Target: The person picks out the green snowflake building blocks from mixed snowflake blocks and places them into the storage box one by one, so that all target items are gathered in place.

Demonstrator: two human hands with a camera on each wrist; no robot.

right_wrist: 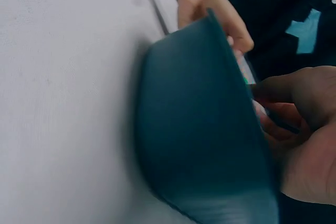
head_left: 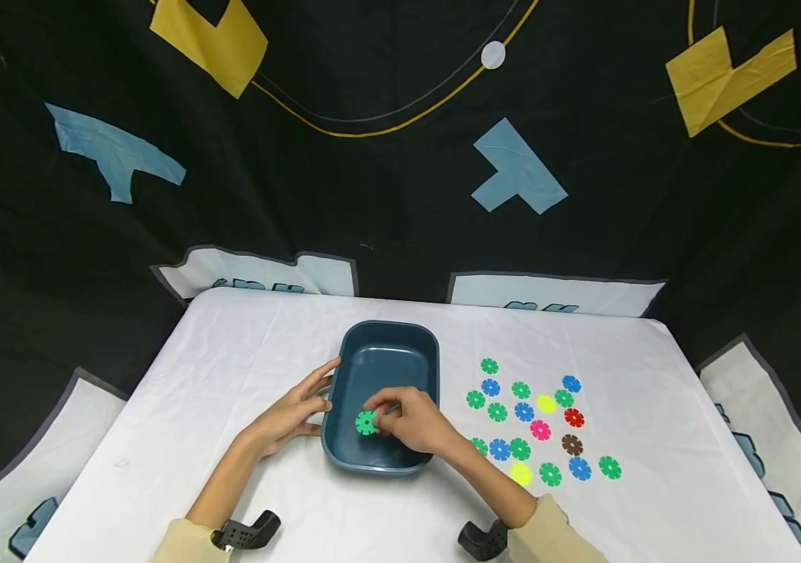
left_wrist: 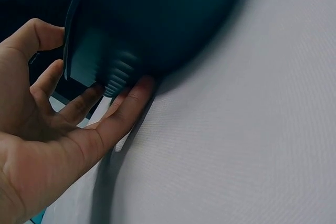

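Left hand (head_left: 286,419), fingers spread apart, touches tray (head_left: 388,367) outer wall, likely bracing it. Right hand (head_left: 411,420) pinches green disc (head_left: 365,423) by edge over tray floor, contact unclear. Other discs (head_left: 523,412) scattered right.

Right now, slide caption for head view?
Right hand holds a green disc over a blue tray, left hand against its side; colourful discs lie alongside.

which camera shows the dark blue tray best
The head view: it shows the dark blue tray from above, rim and much of the inside. The left wrist view shows only its outside, cut off at the top; the right wrist likewise, cut off at the bottom.
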